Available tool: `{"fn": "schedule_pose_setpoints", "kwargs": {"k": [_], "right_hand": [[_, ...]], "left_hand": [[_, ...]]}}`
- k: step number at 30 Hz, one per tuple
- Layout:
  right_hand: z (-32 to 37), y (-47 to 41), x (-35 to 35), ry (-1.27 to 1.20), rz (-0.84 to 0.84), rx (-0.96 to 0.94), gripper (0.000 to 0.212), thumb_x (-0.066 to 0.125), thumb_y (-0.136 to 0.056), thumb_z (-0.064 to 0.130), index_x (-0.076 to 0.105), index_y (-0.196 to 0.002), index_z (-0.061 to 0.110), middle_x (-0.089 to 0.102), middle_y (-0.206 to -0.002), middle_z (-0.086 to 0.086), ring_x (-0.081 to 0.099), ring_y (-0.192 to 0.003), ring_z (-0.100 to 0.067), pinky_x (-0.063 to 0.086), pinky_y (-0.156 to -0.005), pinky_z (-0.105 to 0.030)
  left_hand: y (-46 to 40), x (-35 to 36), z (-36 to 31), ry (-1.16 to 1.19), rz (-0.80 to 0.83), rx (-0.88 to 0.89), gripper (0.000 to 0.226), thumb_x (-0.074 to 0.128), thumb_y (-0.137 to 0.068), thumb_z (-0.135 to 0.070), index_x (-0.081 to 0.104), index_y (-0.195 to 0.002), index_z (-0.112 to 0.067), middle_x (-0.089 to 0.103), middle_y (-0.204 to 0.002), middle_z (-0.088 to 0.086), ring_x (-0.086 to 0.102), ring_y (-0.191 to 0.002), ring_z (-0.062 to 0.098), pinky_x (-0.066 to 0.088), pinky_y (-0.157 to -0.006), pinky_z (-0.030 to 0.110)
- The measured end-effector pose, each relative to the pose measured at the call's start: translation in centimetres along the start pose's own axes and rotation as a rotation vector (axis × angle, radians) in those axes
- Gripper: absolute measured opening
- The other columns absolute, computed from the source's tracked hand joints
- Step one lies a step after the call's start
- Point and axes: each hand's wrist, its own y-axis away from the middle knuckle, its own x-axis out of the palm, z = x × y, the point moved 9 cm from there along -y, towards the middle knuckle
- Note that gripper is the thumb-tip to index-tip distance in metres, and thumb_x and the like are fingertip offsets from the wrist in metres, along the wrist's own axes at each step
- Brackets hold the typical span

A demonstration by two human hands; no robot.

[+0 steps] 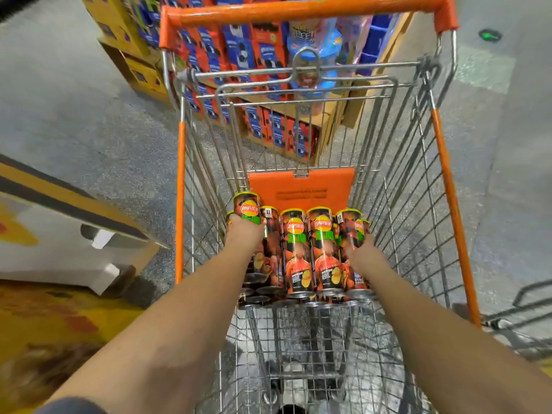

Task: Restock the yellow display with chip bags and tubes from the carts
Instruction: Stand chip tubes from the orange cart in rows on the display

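Inside the cart [454, 198], both hands grip chip tubes [310, 252].

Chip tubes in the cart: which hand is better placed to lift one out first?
Left hand: its fingers already curl round a raised tube; the right hand only lies against the row's end.

A: What's past the far end of the trolley?
B: A stack of blue and orange cookie boxes [263, 55] in cardboard trays, standing on the speckled grey floor [89, 121].
A: Anything on that stack?
B: A clear tub with a blue lid [316, 52], near its right side.
A: And on the floor itself?
B: A green marker [490, 34] near the top right corner, well apart from the boxes.
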Motion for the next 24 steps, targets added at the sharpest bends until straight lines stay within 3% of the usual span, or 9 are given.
{"fn": "schedule_pose_setpoints", "kwargs": {"k": [4, 6, 8, 10, 14, 16, 18, 22, 24], "right_hand": [[-1.6, -0.3, 0.3, -0.096, 0.055, 0.03, 0.091, 0.071, -0.078, 0.042, 0.021, -0.15, 0.02, 0.059, -0.121, -0.016, 0.065, -0.097, -0.032, 0.055, -0.087, -0.048], [-1.7, 1.7, -0.8, -0.198, 0.04, 0.028, 0.086, 0.076, -0.068, 0.04, 0.037, -0.141, 0.016, 0.06, -0.116, -0.012, 0.063, -0.099, -0.031, 0.054, -0.089, -0.05], [-1.6, 3.8, -1.6, -0.278, 0.006, 0.026, 0.07, 0.076, -0.069, 0.035, 0.048, -0.13, 0.017, 0.061, -0.115, -0.012, 0.06, -0.102, -0.03, 0.052, -0.092, -0.048], [-0.5, 6.6, -2.5, -0.311, 0.007, -0.022, 0.063, 0.076, -0.063, 0.043, 0.053, -0.119, 0.024, 0.063, -0.113, -0.008, 0.061, -0.1, -0.027, 0.052, -0.091, -0.047], [3.9, 13.7, -3.8, -0.316, 0.055, -0.207, 0.068, 0.074, -0.063, 0.055, 0.053, -0.12, 0.024, 0.062, -0.115, -0.005, 0.062, -0.099, -0.026, 0.053, -0.089, -0.049], [6.5, 17.7, -4.8, -0.351, 0.061, -0.283, 0.059, 0.076, -0.073, 0.048, 0.051, -0.119, 0.022, 0.061, -0.117, -0.005, 0.062, -0.099, -0.024, 0.053, -0.09, -0.042], [9.4, 22.6, -5.1, -0.372, 0.077, -0.393, 0.07, 0.075, -0.077, 0.048, 0.043, -0.133, 0.022, 0.053, -0.129, 0.0, 0.055, -0.113, -0.023, 0.044, -0.099, -0.036], [14.0, 32.4, -4.1, -0.454, 0.132, -0.565, 0.086, 0.078, -0.076, 0.048, 0.028, -0.143, 0.029, 0.052, -0.134, 0.005, 0.054, -0.119, -0.015, 0.041, -0.099, -0.031], [16.2, 37.2, -2.8, -0.461, 0.144, -0.638, 0.092, 0.078, -0.078, 0.039, 0.02, -0.148, 0.025, 0.05, -0.135, 0.006, 0.051, -0.119, -0.012, 0.037, -0.101, -0.027]], "left_hand": [[1.4, -0.5, 0.4, 0.005, 0.008, -0.017, 0.077, 0.073, -0.079, -0.027, 0.026, -0.138, -0.013, 0.053, -0.119, 0.013, 0.064, -0.082, 0.028, 0.057, -0.065, 0.038], [3.5, -1.3, 0.1, 0.036, 0.012, 0.004, 0.076, 0.077, -0.072, -0.027, 0.039, -0.133, -0.006, 0.057, -0.12, 0.009, 0.06, -0.071, 0.02, 0.054, -0.055, 0.033], [5.4, -1.8, -0.3, 0.084, 0.04, 0.043, 0.06, 0.08, -0.066, -0.029, 0.053, -0.113, -0.006, 0.067, -0.101, 0.007, 0.061, -0.066, 0.016, 0.053, -0.052, 0.03], [8.1, -2.5, -0.7, 0.157, 0.103, 0.058, 0.045, 0.078, -0.073, -0.022, 0.045, -0.099, -0.007, 0.061, -0.077, 0.004, 0.056, -0.057, 0.013, 0.046, -0.046, 0.026], [13.4, -7.0, -1.9, 0.252, 0.179, 0.207, 0.055, 0.078, -0.051, -0.024, 0.057, -0.1, -0.007, 0.069, -0.085, 0.013, 0.067, -0.059, 0.021, 0.055, -0.049, 0.032], [15.2, -9.7, -2.3, 0.292, 0.158, 0.29, 0.056, 0.077, -0.055, -0.019, 0.057, -0.106, -0.01, 0.071, -0.089, 0.013, 0.07, -0.065, 0.023, 0.057, -0.053, 0.034], [18.2, -14.2, -1.8, 0.329, 0.119, 0.356, 0.055, 0.079, -0.06, -0.019, 0.056, -0.11, -0.012, 0.071, -0.091, 0.011, 0.07, -0.075, 0.024, 0.059, -0.068, 0.04], [23.2, -22.2, 1.1, 0.388, 0.05, 0.445, 0.051, 0.081, -0.069, -0.02, 0.047, -0.108, -0.018, 0.064, -0.093, 0.001, 0.06, -0.074, 0.007, 0.049, -0.059, 0.018], [25.0, -25.9, 3.8, 0.446, 0.044, 0.498, 0.069, 0.082, -0.055, -0.032, 0.044, -0.112, -0.027, 0.063, -0.108, 0.003, 0.063, -0.086, 0.011, 0.053, -0.074, 0.025]]}}
